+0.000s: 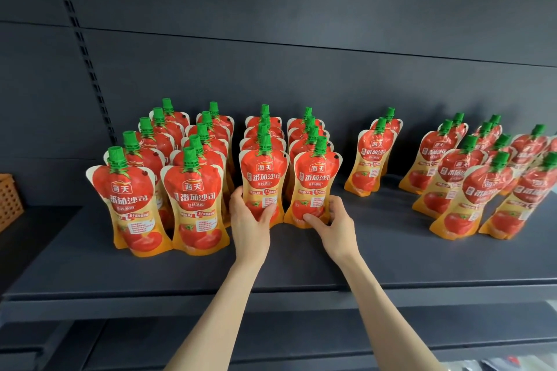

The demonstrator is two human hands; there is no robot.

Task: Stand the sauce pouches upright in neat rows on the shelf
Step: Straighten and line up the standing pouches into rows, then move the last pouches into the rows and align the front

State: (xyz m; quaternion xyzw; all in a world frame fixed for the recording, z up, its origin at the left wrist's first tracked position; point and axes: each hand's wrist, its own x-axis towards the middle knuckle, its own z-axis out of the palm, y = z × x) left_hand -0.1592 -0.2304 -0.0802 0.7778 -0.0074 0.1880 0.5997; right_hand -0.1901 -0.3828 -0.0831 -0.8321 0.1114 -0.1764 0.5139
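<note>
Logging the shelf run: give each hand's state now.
Left hand: grips the red-and-yellow green-capped plastic sauce pouch fronting the third row.
Right hand: grips the matching pouch fronting the fourth row.

A person's two forearms are bare along all of their visible length, with slim wrists. The left hand [248, 221] and the right hand [336, 227] are bare too, fingers slender.

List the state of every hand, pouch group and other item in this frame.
Left hand: grips third-row front pouch, which stands upright.
Right hand: grips fourth-row front pouch, which stands upright.
Two left rows: upright, lined up front to back.
Middle pair: upright, standing apart from the rows.
Right cluster: upright, unevenly spaced.
Shelf: bears all pouches.
Basket: at left edge, partly cut off.
</note>
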